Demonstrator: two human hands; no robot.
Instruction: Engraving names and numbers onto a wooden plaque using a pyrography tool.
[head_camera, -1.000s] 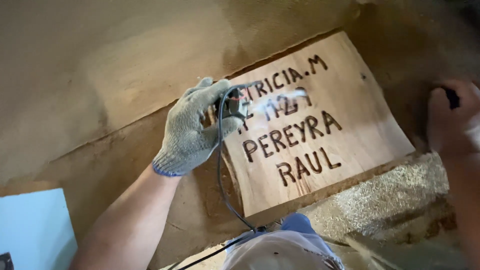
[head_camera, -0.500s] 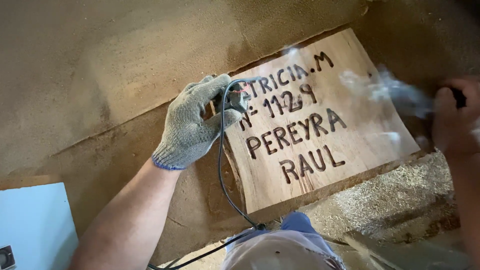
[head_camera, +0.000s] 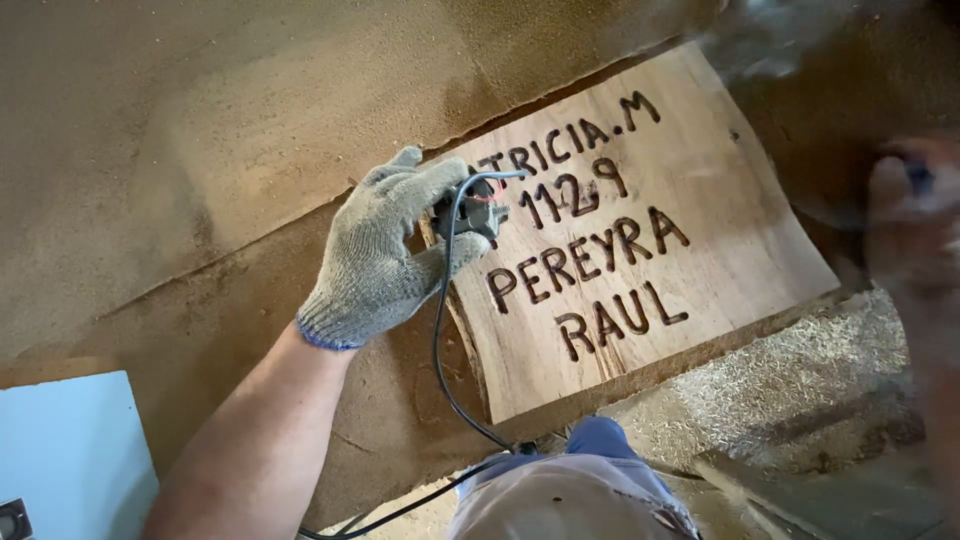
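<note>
Wooden plaque between both hands.

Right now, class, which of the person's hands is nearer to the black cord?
Left. The gloved left hand grips the tool with the black cord running beside it; the right hand is blurred at the right edge.

The gloved left hand grips a small dark power tool at the edge of a wooden board with burnt letters; its black cord hangs down.

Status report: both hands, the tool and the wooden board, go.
Left hand, gloved, gripping corded tool at wooden board edge. Right hand blurred, bare, apparently holding something dark. Cord trails toward body.
</note>
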